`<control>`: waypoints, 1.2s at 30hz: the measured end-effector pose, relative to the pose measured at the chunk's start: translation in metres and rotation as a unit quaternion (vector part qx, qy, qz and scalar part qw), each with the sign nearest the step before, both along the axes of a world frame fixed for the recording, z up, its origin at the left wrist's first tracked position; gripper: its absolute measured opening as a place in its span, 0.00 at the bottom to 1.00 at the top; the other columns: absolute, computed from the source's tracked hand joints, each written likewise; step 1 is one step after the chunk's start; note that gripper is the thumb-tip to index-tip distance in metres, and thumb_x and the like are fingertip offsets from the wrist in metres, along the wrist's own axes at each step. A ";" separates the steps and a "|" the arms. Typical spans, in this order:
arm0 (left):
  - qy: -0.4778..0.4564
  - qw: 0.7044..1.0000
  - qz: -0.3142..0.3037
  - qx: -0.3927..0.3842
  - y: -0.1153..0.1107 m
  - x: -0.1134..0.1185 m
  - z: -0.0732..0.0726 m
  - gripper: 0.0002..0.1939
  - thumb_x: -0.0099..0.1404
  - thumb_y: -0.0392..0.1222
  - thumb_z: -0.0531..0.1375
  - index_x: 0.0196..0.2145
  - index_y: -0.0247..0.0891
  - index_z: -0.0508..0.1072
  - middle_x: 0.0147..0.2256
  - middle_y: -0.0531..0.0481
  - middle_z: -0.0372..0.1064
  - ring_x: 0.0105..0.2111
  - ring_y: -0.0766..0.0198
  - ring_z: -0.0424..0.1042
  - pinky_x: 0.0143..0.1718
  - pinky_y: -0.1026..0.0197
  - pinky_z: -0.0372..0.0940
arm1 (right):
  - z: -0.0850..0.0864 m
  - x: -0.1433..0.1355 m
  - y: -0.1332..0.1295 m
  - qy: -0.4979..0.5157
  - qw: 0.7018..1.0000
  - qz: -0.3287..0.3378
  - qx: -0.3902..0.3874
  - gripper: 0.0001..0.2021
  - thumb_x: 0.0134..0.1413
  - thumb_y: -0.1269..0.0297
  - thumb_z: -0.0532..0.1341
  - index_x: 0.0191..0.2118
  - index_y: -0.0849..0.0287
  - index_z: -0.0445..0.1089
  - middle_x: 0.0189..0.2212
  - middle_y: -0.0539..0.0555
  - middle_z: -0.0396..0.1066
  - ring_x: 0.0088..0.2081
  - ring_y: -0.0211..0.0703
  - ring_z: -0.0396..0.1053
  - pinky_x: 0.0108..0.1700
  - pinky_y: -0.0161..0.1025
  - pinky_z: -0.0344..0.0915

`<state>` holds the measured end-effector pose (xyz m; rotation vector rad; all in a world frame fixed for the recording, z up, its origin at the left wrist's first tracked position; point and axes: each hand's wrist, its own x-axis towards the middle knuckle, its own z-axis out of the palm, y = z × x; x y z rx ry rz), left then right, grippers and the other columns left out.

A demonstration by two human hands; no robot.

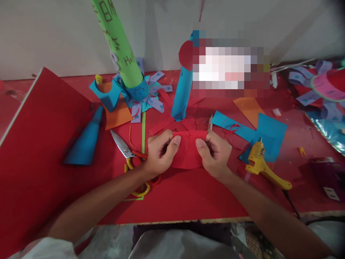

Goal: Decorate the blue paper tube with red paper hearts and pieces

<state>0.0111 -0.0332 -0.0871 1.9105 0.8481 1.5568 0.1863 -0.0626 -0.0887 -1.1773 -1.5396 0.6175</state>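
Note:
Between my two hands is a piece of red paper point(187, 151) with a seam or crease down its middle. My left hand point(162, 151) grips its left side, thumb pressed on top. My right hand point(214, 151) pinches the right side the same way. Just left of my left hand lie scissors point(124, 148) with yellow and red handles, partly hidden under that hand and forearm. Behind the paper stands a blue paper tube point(181, 93) on red paper strips, with a red disc point(186, 55) near its top. A yellow glue gun point(262, 166) rests right of my right hand.
A tall green paper tube point(121, 50) with writing stands back left in a blue collar. A large red board point(40, 154) leans at left beside a blue paper cone point(87, 142). Blue paper pieces point(273, 135) and an orange sheet point(249, 109) lie right. A purple power strip point(327, 176) sits far right.

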 end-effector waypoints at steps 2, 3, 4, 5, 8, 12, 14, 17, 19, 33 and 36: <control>0.006 1.000 0.001 0.015 -0.002 -0.001 0.000 0.21 0.76 0.37 0.59 0.26 0.40 0.55 0.20 0.61 0.45 0.18 0.73 0.46 0.19 0.65 0.44 | 0.001 0.001 -0.002 -0.026 0.999 -0.008 0.023 0.20 0.69 0.56 0.60 0.25 0.53 0.57 0.18 0.44 0.52 0.19 0.34 0.49 0.23 0.36 0.50; 0.008 1.000 0.001 0.024 -0.002 -0.001 0.000 0.21 0.76 0.37 0.59 0.26 0.40 0.55 0.20 0.61 0.45 0.17 0.73 0.46 0.19 0.64 0.44 | 0.001 0.001 -0.003 -0.044 0.998 -0.016 0.039 0.20 0.69 0.56 0.60 0.25 0.53 0.57 0.17 0.44 0.52 0.19 0.34 0.50 0.22 0.36 0.50; 0.010 0.999 0.002 0.032 -0.003 -0.001 0.001 0.21 0.75 0.37 0.59 0.26 0.41 0.56 0.20 0.61 0.45 0.17 0.72 0.46 0.19 0.64 0.45 | 0.001 0.001 -0.004 -0.064 0.996 -0.026 0.059 0.20 0.69 0.57 0.60 0.25 0.53 0.57 0.17 0.44 0.53 0.18 0.34 0.50 0.22 0.37 0.50; 0.012 0.999 0.001 0.040 -0.004 -0.001 0.001 0.20 0.75 0.37 0.59 0.26 0.41 0.56 0.19 0.61 0.46 0.17 0.72 0.47 0.19 0.64 0.45 | 0.001 0.002 -0.005 -0.085 0.992 -0.036 0.083 0.20 0.68 0.57 0.59 0.25 0.53 0.57 0.17 0.45 0.53 0.18 0.34 0.51 0.22 0.37 0.50; 0.012 0.998 -0.011 0.062 -0.007 -0.001 0.001 0.17 0.75 0.37 0.58 0.27 0.42 0.58 0.19 0.60 0.51 0.17 0.71 0.50 0.20 0.63 0.47 | 0.001 0.003 -0.010 -0.130 0.981 -0.053 0.137 0.19 0.69 0.58 0.58 0.25 0.52 0.57 0.16 0.46 0.55 0.18 0.36 0.55 0.21 0.38 0.53; 0.008 0.996 -0.038 0.084 -0.010 0.000 -0.001 0.12 0.76 0.37 0.55 0.31 0.41 0.63 0.21 0.58 0.55 0.18 0.70 0.55 0.20 0.64 0.51 | -0.001 0.003 -0.014 -0.125 0.981 -0.049 0.143 0.16 0.68 0.61 0.57 0.26 0.52 0.59 0.17 0.47 0.61 0.18 0.38 0.58 0.22 0.39 0.57; -0.002 0.996 -0.050 0.078 -0.011 0.001 -0.002 0.12 0.76 0.38 0.54 0.32 0.41 0.63 0.22 0.57 0.56 0.18 0.71 0.54 0.20 0.64 0.50 | -0.003 0.003 -0.015 -0.107 0.982 -0.041 0.149 0.15 0.66 0.62 0.58 0.27 0.51 0.59 0.18 0.47 0.62 0.18 0.39 0.57 0.22 0.40 0.58; -0.013 0.995 -0.062 0.073 -0.011 0.002 -0.001 0.12 0.77 0.38 0.54 0.32 0.41 0.63 0.22 0.57 0.57 0.18 0.71 0.53 0.20 0.64 0.49 | -0.006 0.003 -0.014 -0.082 0.980 -0.025 0.181 0.13 0.66 0.63 0.58 0.28 0.51 0.59 0.17 0.46 0.59 0.17 0.38 0.54 0.21 0.40 0.55; -0.014 0.994 -0.063 0.089 -0.010 0.003 0.001 0.12 0.77 0.39 0.54 0.32 0.41 0.63 0.22 0.57 0.58 0.17 0.71 0.53 0.19 0.64 0.50 | -0.006 0.003 -0.014 -0.079 0.980 -0.013 0.182 0.12 0.66 0.64 0.57 0.29 0.51 0.60 0.17 0.46 0.61 0.17 0.38 0.55 0.21 0.39 0.56; 0.052 0.997 0.015 0.064 -0.010 -0.003 0.001 0.15 0.76 0.37 0.57 0.29 0.41 0.61 0.21 0.60 0.54 0.18 0.72 0.53 0.20 0.65 0.50 | 0.006 0.002 -0.008 -0.148 0.971 -0.056 0.181 0.15 0.63 0.71 0.60 0.29 0.53 0.54 0.17 0.42 0.49 0.18 0.33 0.50 0.21 0.36 0.47; 0.041 0.997 0.015 0.060 -0.009 -0.002 0.001 0.17 0.76 0.36 0.57 0.29 0.41 0.57 0.22 0.61 0.47 0.18 0.74 0.47 0.19 0.65 0.46 | 0.009 0.000 -0.005 -0.136 0.974 -0.054 0.175 0.16 0.65 0.70 0.60 0.29 0.53 0.53 0.17 0.41 0.46 0.17 0.31 0.48 0.20 0.34 0.46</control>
